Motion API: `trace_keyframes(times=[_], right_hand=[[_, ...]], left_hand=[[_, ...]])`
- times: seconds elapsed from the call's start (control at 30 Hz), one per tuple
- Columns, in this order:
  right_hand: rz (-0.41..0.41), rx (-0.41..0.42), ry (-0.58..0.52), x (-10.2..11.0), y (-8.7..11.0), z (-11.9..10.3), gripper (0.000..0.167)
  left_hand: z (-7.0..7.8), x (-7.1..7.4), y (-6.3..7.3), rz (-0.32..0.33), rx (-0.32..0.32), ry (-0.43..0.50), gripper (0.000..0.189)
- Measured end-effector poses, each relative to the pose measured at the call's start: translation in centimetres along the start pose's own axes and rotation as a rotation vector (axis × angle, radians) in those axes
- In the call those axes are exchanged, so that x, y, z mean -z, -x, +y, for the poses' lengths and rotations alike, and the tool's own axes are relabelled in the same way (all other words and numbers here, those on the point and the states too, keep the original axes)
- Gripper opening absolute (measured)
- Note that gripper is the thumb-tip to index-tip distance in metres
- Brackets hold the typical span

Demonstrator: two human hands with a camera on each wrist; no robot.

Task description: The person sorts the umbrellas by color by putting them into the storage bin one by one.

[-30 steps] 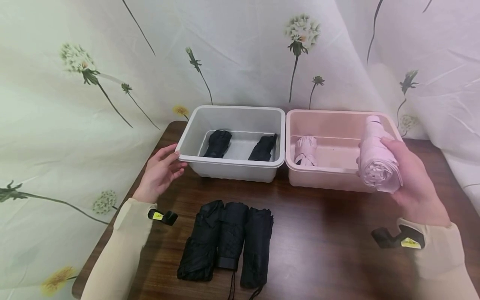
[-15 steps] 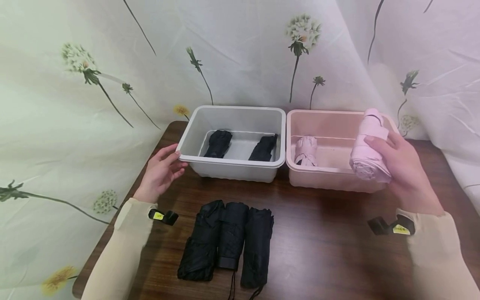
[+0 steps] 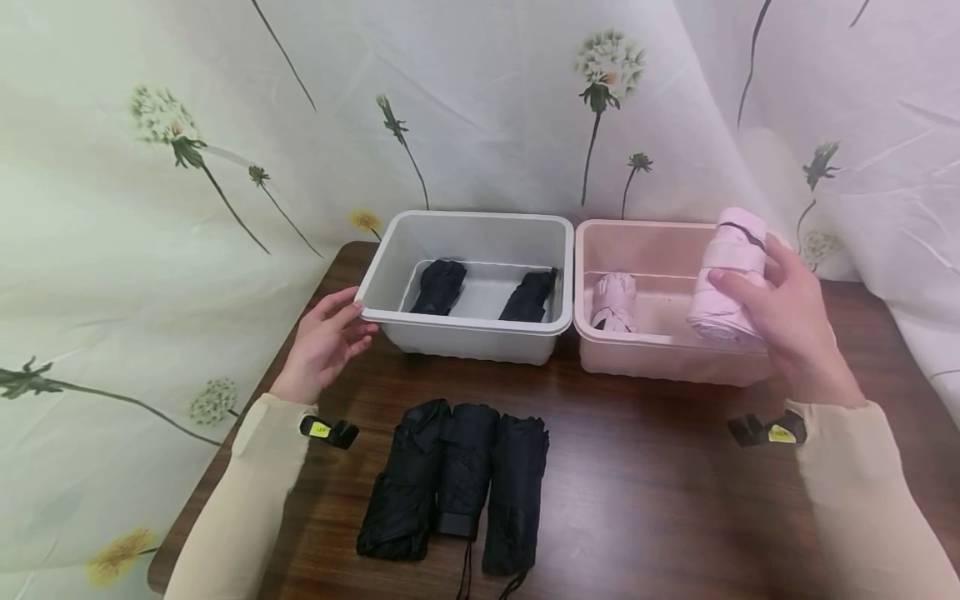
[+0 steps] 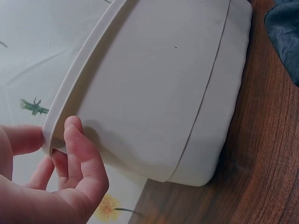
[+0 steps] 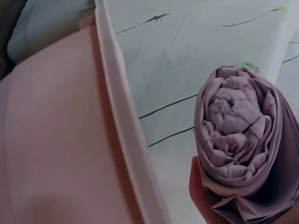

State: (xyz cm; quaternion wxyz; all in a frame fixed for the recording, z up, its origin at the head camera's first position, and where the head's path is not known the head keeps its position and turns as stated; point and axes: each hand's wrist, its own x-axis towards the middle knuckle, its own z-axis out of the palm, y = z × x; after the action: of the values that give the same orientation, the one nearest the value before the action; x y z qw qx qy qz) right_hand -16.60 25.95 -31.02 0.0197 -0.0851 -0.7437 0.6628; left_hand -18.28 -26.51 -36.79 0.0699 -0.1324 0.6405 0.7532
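Observation:
My right hand [image 3: 798,312] grips a rolled pink folding umbrella [image 3: 731,279] above the right part of the pink bin [image 3: 667,358]. The right wrist view shows the folded end of this pink umbrella [image 5: 236,126] close to the bin's rim [image 5: 124,121]. Another pink umbrella [image 3: 615,300] lies inside on the left. My left hand [image 3: 318,346] pinches the near left corner of the grey bin [image 3: 472,340]; in the left wrist view, thumb and fingers meet at its rim [image 4: 77,77]. Two black folded umbrellas [image 3: 438,287] [image 3: 528,296] lie in the grey bin.
Three black folded umbrellas [image 3: 405,483] [image 3: 465,467] [image 3: 516,492] lie side by side on the dark wooden table [image 3: 637,483] in front of the bins. A flower-print cloth [image 3: 487,100] hangs behind. Both bins stand next to each other.
My right hand has carried the pink umbrella left and away from me, farther over the pink bin, and tipped its far end up. The left hand stays at the grey bin's corner.

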Motion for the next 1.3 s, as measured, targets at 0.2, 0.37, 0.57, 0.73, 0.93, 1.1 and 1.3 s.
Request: trace_keyframes(times=[0.2,0.37,0.57,0.73,0.93,1.1,1.3], right_hand=[[0.041,0.043,0.259,-0.2,-1.0,0.5,0.073],[0.086,0.074,0.341,-0.5,-1.6,0.8,0.070],[0.097,0.089,0.391,-0.6,-1.7,1.0,0.071],[0.096,0.080,0.394,-0.6,-1.7,1.0,0.070],[0.092,0.076,0.396,-0.7,-1.9,1.1,0.072],[0.084,0.100,0.383,-0.9,-2.2,1.3,0.069],[0.086,0.110,0.372,-1.1,-2.4,1.4,0.069]], left_hand=[[0.0,-0.2,0.0,0.008,0.003,-0.008,0.048],[0.0,-0.2,0.0,0.020,0.005,-0.024,0.051],[-0.1,-0.2,0.0,0.023,0.002,-0.035,0.052],[-0.1,-0.2,0.0,0.018,0.001,-0.039,0.053],[-0.1,-0.1,0.1,0.021,0.006,-0.038,0.052],[-0.1,-0.1,0.1,0.023,0.006,-0.044,0.052],[-0.1,-0.1,0.0,0.027,0.006,-0.051,0.053]])
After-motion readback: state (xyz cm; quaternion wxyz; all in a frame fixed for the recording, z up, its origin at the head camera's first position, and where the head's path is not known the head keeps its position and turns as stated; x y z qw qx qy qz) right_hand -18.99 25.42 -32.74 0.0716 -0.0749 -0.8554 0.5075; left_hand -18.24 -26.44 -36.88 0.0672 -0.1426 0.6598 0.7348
